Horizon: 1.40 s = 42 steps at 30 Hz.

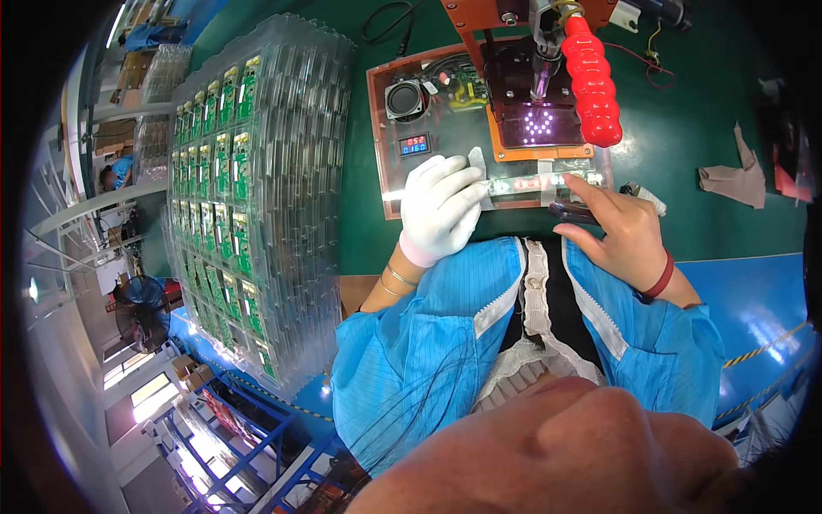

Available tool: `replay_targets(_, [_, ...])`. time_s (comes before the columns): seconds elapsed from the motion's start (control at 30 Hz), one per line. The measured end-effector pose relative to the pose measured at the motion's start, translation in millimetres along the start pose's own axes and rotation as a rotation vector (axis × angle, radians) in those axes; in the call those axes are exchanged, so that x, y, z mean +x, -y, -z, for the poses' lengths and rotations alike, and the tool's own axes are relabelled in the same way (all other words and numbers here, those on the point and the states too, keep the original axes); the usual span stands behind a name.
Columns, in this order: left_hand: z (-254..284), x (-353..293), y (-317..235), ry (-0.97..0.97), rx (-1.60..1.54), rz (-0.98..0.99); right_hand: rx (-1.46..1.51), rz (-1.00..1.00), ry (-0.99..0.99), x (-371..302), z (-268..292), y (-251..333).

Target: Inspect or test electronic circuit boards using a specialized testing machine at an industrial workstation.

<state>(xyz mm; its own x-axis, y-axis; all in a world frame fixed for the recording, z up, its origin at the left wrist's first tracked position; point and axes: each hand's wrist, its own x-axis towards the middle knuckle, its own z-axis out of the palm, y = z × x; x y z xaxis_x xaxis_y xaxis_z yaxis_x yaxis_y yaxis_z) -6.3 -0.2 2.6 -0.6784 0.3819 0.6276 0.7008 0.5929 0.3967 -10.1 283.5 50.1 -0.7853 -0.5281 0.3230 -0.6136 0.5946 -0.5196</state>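
My left hand (443, 206), in a white glove, lies on the near side of a clear-topped test fixture (390, 182). Its fingers are stretched out close together and reach the left end of a narrow strip (514, 185) with glowing red and white lights. Bare, my right hand (623, 233) has its index finger extended onto the strip's right end and its thumb held apart. Beneath that hand, a dark, glossy object (572, 212) shows in part; I cannot make out its kind. Pieces of tape (546, 182) cross the strip.
A press with a red ribbed handle (592, 86) stands over the fixture. The fixture carries a round speaker (406, 100) and a small digital meter (414, 145). At left rises a tall stack of clear trays (300, 171) with green circuit boards (224, 167). A beige cloth (736, 178) lies right.
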Motion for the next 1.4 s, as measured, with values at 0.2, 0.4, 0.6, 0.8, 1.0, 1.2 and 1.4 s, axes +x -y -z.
replay_targets(0.2, [0, -2, 0, -0.007, 0.014, 0.004, -0.007, -0.012, 0.020, 0, 1, 0])
replay_targets(0.4, [-1, -5, 0, 0.009, 0.038, 0.031, -0.002, -0.012, 0.020, -2, 0, -1])
replay_targets(0.6, [-4, -2, -3, 0.018, 0.114, 0.020, 0.282, -0.019, -0.105, 1, -7, -12])
replay_targets(0.8, [-6, 1, -2, 0.021, 0.093, 0.018, 1.096, -0.503, -0.160, -8, -4, -19])
replay_targets(1.0, [-7, 2, -1, 0.028, 0.078, 0.019, 1.306, -0.444, -0.144, -6, -10, -30])
replay_targets(1.2, [-6, 0, 0, 0.039, 0.081, 0.024, 1.430, -0.489, -0.136, -4, -16, -34])
replay_targets(1.4, [-6, 0, -1, 0.030, 0.066, 0.025, 1.572, -0.518, -0.114, -3, -19, -36])
